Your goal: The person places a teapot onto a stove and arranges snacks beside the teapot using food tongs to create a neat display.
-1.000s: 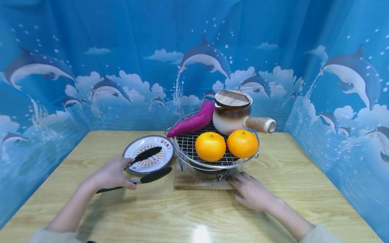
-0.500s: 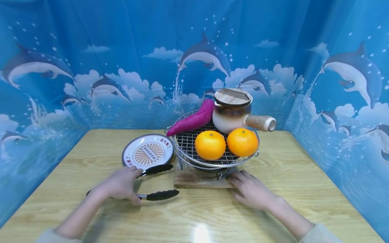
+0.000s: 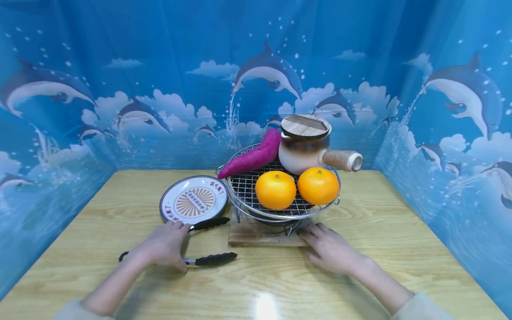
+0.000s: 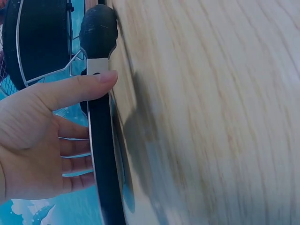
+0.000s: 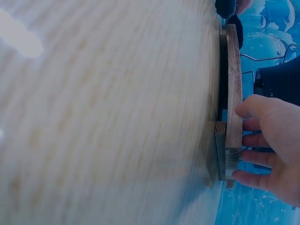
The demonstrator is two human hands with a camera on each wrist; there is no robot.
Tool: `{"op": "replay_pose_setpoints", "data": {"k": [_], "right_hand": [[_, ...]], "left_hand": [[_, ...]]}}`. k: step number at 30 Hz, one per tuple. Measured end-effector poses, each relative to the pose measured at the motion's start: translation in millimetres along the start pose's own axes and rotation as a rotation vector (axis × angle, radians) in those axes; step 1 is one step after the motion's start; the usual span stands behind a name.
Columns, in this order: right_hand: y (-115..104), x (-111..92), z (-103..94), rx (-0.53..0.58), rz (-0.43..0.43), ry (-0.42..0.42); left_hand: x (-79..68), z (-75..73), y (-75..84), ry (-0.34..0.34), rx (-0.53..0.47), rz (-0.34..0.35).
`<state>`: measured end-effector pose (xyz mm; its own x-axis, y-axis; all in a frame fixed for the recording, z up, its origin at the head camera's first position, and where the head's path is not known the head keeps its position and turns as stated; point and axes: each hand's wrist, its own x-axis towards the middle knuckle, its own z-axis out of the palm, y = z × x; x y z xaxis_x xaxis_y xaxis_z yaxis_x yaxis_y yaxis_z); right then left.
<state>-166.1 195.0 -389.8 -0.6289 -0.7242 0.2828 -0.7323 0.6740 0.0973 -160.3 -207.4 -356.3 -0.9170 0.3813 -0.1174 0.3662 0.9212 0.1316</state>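
My left hand point(image 3: 165, 244) holds black-and-silver tongs point(image 3: 216, 259) low at the table, their two arms spread apart. In the left wrist view its thumb lies over one tong arm point(image 4: 104, 154), with the other fingers behind. The far tong tip is at the front rim of a patterned white plate point(image 3: 214, 200). My right hand point(image 3: 330, 249) rests at the right end of a wooden board point(image 3: 256, 240), fingers fairly straight against its edge. On that board stands a round wire-mesh grill point(image 3: 242, 184).
On the grill sit a purple sweet potato point(image 3: 254, 159), two oranges point(image 3: 276, 190) and a clay pot point(image 3: 298, 155) with a wooden lid point(image 3: 306, 126). The pot's wrapped handle point(image 3: 338, 160) sticks out to the right. A blue dolphin curtain point(image 3: 180, 53) encloses the table point(image 3: 248, 284).
My left hand has come forward and to the right, bringing the tongs from over the plate down to the table. The right hand stays at the board.
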Motion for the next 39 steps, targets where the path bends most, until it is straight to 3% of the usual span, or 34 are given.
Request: {"op": "replay_pose_setpoints", "data": {"k": [9, 17, 21, 25, 31, 34, 39], "right_hand": [[1, -2, -1.4, 0.008, -0.004, -0.009], [3, -4, -9.8, 0.056, 0.029, -0.074], [9, -7, -15.7, 0.073, 0.053, -0.064], [17, -9, -23.0, 0.063, 0.070, -0.031], [29, -13, -31.8, 0.076, 0.188, -0.022], [34, -14, -36.1, 0.073, 0.217, 0.000], [43, -16, -45.1, 0.051, 0.254, 0.030]], "left_hand": [[3.2, 3.9, 3.5, -0.023, -0.013, -0.004], [-0.3, 9.1, 2.0, 0.018, -0.037, 0.007], [-0.5, 9.1, -1.0, 0.029, -0.047, 0.017], [0.8, -2.2, -6.2, 0.064, -0.091, 0.024], [9.9, -30.1, -15.1, 0.242, -0.224, -0.011], [16.0, -41.5, -19.5, 0.315, -0.230, -0.027], [27.7, -57.3, -26.5, 0.364, -0.179, -0.029]]}}
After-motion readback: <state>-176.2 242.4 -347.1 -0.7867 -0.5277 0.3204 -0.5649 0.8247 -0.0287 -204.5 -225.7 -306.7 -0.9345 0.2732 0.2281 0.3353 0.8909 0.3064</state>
